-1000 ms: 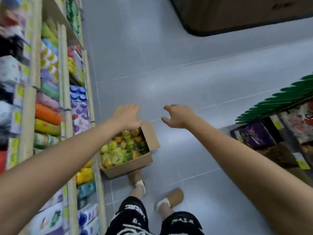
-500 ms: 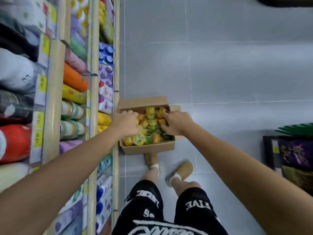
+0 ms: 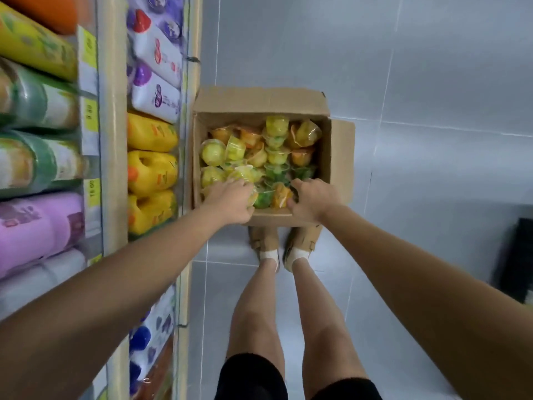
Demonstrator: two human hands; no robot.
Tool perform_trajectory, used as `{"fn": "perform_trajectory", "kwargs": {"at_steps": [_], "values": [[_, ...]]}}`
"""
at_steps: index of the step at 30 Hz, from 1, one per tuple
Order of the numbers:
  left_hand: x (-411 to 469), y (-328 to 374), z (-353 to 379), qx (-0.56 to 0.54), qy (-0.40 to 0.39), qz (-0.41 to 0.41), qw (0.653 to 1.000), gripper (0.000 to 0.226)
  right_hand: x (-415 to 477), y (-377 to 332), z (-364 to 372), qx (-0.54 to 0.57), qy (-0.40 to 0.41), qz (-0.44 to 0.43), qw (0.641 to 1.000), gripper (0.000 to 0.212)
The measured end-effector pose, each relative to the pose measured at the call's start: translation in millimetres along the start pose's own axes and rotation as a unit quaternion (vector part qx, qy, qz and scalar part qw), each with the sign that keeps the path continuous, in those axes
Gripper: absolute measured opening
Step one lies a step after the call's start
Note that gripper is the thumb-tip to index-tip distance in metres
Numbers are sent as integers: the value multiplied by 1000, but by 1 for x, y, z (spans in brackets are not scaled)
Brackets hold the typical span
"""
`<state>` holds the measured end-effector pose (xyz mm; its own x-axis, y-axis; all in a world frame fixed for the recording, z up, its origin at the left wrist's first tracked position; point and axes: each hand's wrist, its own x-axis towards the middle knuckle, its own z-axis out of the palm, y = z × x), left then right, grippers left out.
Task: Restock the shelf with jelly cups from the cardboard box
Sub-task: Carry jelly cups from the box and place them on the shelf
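Jelly cups (image 3: pixel 274 157), in the head view: lying heaped in the open cardboard box (image 3: pixel 340 157) on the floor (image 3: pixel 403 82), parked at 3 o'clock of the shelf (image 3: pixel 115 140), likely for a short carry. Reaching in at the box's 6 o'clock edge, hands apart: left hand (image 3: pixel 230 199) curling round a cup, right hand (image 3: pixel 313 200) curling against an orange one, firm grip not tellable. Probably gathering several per trip.

Cardboard box (image 3: pixel 259 101) beside the shelf (image 3: pixel 115 140), viewed from above.
The box is set on the floor (image 3: pixel 403 82), just right of the shelf base. The jelly cups (image 3: pixel 259 151) are piled inside it. The left hand (image 3: pixel 230 202) and right hand (image 3: pixel 313 202) are curled on cups at its near edge, side by side.
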<state>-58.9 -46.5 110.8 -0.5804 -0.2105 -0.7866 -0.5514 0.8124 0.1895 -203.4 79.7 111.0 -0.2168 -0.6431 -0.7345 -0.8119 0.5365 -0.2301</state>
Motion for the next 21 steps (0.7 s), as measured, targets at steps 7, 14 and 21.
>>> {"fn": "perform_trajectory", "kwargs": {"at_steps": [7, 14, 21], "values": [[102, -15, 75, -89, -16, -29, 995, 51, 85, 33, 93, 34, -33, 37, 998, 50], [138, -40, 128, -55, -20, -11, 998, 50, 140, 39, 160, 94, -62, 74, 991, 51], [147, -44, 131, -52, -47, 26, 997, 42, 167, 42, 185, 199, -105, 113, 968, 54]]}}
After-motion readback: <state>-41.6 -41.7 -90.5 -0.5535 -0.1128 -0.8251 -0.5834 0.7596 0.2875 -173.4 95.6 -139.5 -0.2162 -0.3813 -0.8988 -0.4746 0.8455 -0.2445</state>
